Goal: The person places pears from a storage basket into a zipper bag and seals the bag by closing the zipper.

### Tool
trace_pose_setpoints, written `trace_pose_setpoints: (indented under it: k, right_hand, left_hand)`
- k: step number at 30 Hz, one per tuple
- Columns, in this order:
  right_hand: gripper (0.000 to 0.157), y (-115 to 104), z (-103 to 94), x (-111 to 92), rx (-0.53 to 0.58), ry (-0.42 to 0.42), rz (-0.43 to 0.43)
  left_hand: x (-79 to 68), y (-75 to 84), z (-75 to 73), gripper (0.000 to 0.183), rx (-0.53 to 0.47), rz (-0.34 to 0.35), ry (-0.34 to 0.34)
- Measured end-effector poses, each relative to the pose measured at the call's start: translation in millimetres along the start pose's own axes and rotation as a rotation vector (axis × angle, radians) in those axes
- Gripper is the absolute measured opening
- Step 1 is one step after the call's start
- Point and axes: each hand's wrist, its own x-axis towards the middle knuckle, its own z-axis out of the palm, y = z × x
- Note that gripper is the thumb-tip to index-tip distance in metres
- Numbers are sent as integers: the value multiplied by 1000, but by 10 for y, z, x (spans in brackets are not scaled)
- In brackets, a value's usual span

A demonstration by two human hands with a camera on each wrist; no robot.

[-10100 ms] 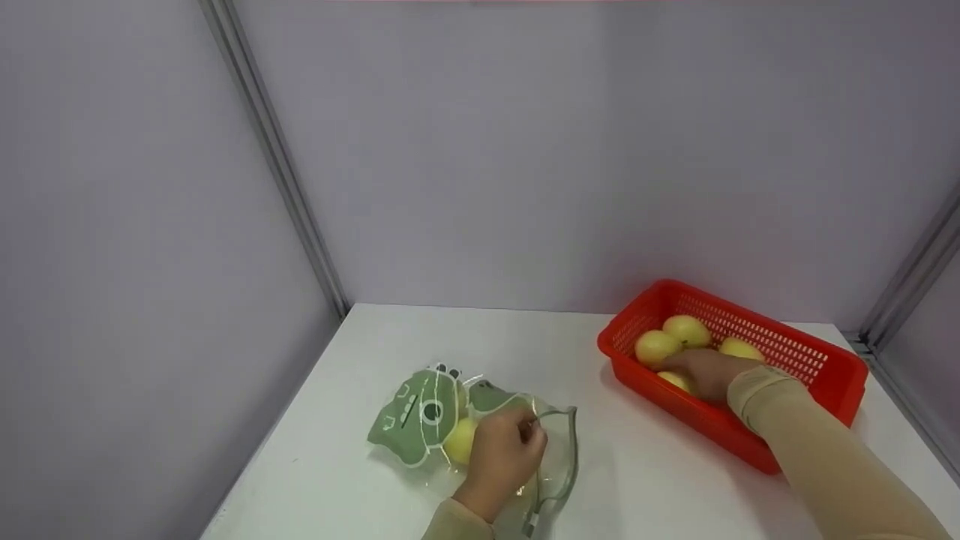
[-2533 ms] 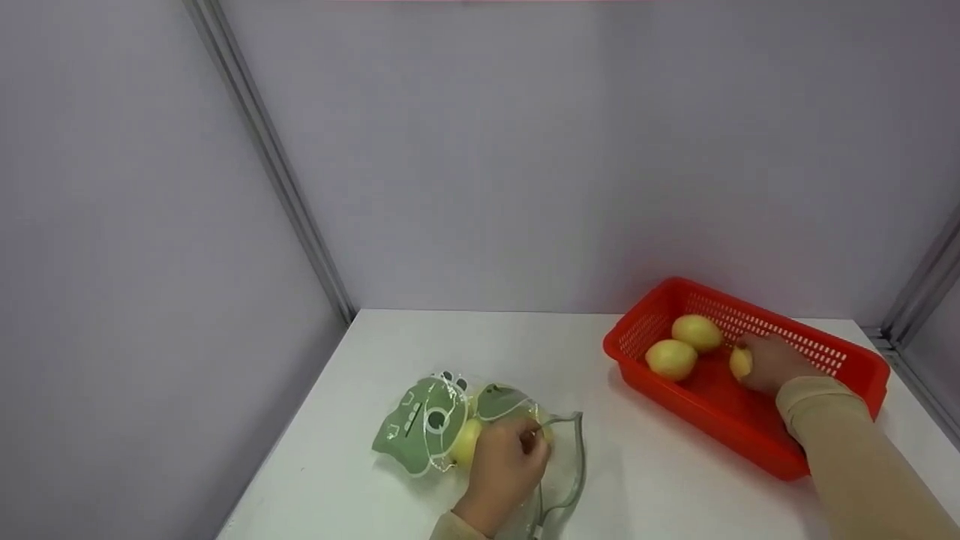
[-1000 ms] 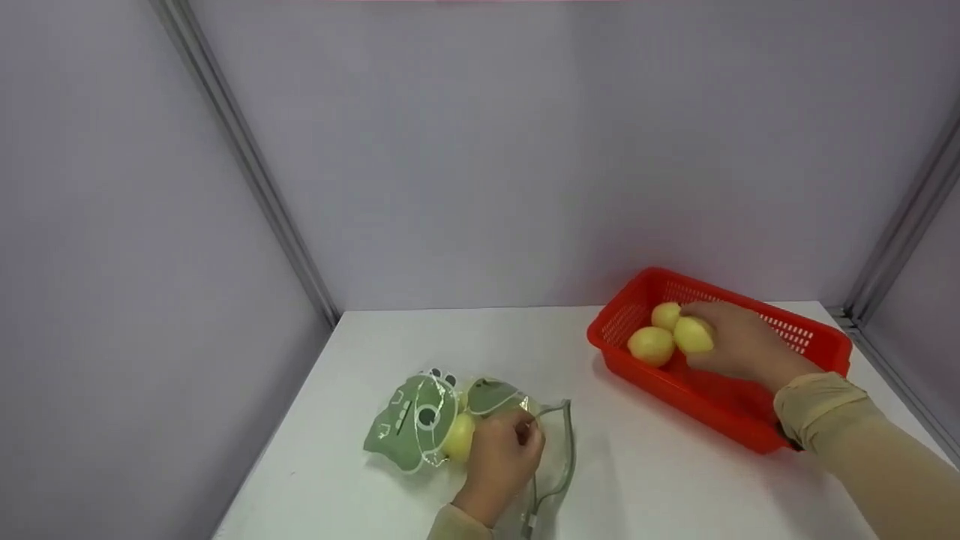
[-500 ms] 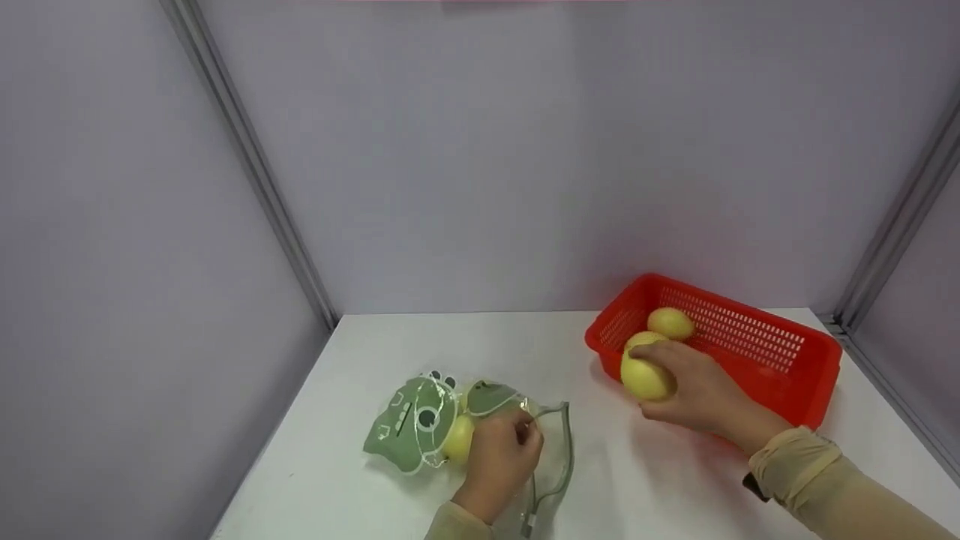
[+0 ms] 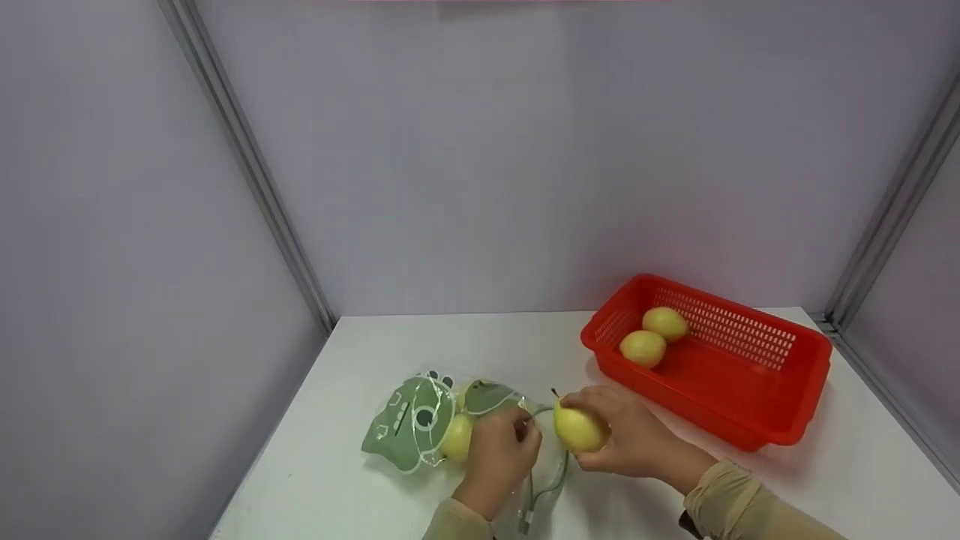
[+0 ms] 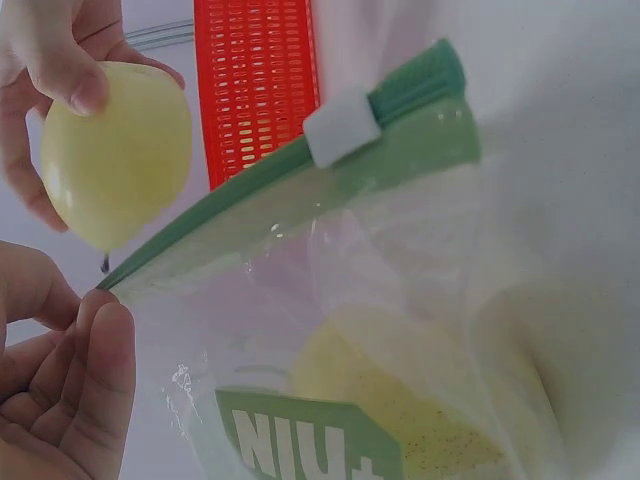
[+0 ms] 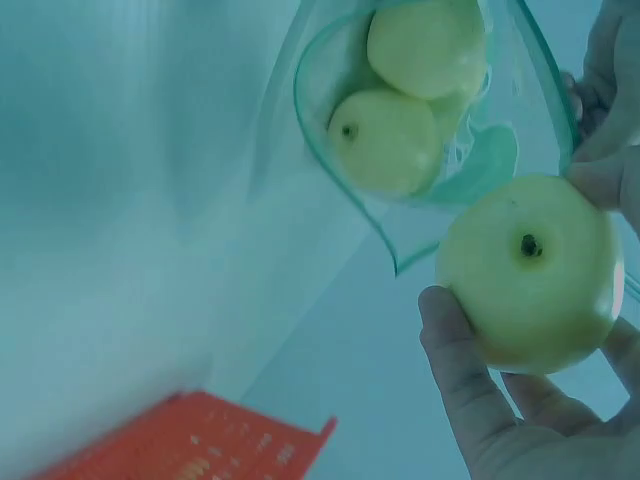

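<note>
My left hand (image 5: 499, 459) pinches the green rim of a clear slider zip bag (image 5: 409, 427) printed with a green cartoon face. Its mouth gapes in the right wrist view, with pears (image 7: 390, 140) lying inside. The white slider (image 6: 341, 127) sits near one end of the rim in the left wrist view. A yellow pear (image 5: 579, 427) is gripped by my right hand (image 5: 626, 435), just right of the bag's mouth. Its stem points toward the bag and the left hand. The pear is outside the bag, held above the table.
A red plastic basket (image 5: 720, 382) with perforated sides stands at the right of the white table (image 5: 465, 337). Two pears (image 5: 654, 336) lie at its left end. Grey-white panels rise behind and on both sides.
My right hand has lifted a pear out of the basket and carried it left to the bag's mouth. The basket holds fewer pears than ten seconds ago. My left hand stays on the rim.
</note>
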Motion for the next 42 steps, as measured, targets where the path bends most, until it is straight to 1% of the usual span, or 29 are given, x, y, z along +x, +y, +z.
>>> trace_pose_setpoints:
  k: [3,5,9,12,15,17,19,25,28,30,33,36,39,41,42]
  right_hand:
    - [66,-48,168,6,29,-12,-14]
    - [66,-72,269,-3,51,-25,-5]
    - [68,-100,428,-70,65,-38,30]
    - [69,-111,488,-142,61,-5,23]
    - [69,-106,498,-221,65,57,4]
    - [69,-109,487,-269,71,90,-9]
    - [69,-116,479,-310,82,101,-11]
    - [66,-130,523,-346,88,55,9]
    - [66,-118,566,-292,99,22,37]
    - [66,-114,596,-229,115,-10,84]
    - [67,-126,657,-129,121,-53,160]
    - [66,-140,738,-49,89,-80,210]
    - [67,-168,825,21,55,-101,216]
    - [65,-200,878,56,19,-131,193]
    - [60,-220,903,66,2,-155,178]
  left_hand:
    - [1,-11,-7,7,16,32,31]
    - [5,-18,-6,9,28,52,48]
    - [4,-18,8,10,42,65,67]
    - [2,-11,13,12,46,75,97]
    - [-3,-8,23,12,56,90,131]
    - [-6,-5,22,11,59,97,142]
    - [-10,-2,20,10,56,96,141]
    - [-6,-7,34,10,46,121,145]
    - [-11,-16,46,12,28,145,157]
    - [-8,-10,44,12,20,150,161]
    - [-11,14,40,10,26,126,137]
    - [-24,32,53,8,28,85,98]
    - [-34,42,59,8,31,67,84]
    - [-37,45,62,9,24,69,85]
    - [-38,46,62,9,21,75,86]
